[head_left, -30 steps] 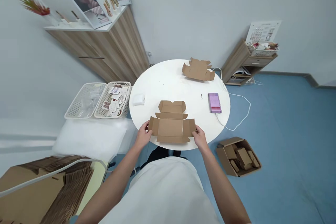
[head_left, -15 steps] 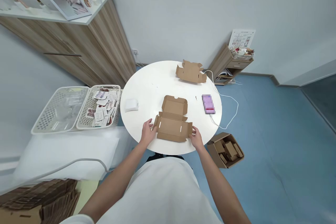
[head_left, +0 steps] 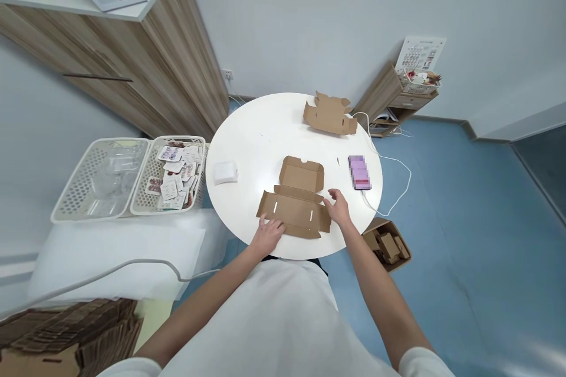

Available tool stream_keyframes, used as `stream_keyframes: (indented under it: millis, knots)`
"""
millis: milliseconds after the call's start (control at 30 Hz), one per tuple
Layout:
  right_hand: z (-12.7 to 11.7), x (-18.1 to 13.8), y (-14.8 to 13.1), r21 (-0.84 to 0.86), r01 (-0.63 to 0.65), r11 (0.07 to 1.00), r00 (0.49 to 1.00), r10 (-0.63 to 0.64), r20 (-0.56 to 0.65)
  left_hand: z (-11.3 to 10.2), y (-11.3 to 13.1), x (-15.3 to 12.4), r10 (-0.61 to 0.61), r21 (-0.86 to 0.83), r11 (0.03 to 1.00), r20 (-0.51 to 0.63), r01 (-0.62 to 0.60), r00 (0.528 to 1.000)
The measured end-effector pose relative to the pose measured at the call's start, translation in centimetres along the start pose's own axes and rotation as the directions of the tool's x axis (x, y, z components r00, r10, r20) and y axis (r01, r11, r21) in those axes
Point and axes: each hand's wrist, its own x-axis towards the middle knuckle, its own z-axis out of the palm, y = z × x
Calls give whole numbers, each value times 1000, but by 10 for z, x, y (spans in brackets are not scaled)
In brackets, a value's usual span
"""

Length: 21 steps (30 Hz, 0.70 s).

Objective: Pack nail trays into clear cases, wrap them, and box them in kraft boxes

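A flat, unfolded brown cardboard box lies on the round white table near its front edge. My left hand rests at the box's near left corner, fingers spread and touching the cardboard. My right hand sits at the box's right flap, fingers loosely apart on its edge. A second, partly folded cardboard box lies at the far side of the table.
A phone on a white cable and a small white pad lie on the table. Two white baskets stand at the left, one with several small packets. A carton of folded boxes sits on the blue floor at the right.
The box has turned slightly on the table. My left hand moved to its near left corner and my right hand moved up along its right flap. The camera view shifted.
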Motion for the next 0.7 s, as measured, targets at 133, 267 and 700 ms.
stream_keyframes:
  millis: [133,267,700]
  knots:
    - [12,39,-4,104,-94,990,984,77,161,5,0,8,-4,52,999,36,2,999]
    - [26,57,0,171,-101,980,974,63,218,8,1,13,24,48,998,115,-30,993]
    - [29,8,-8,112,15,994,984,-34,173,-11,1,50,-96,209,974,33,87,995]
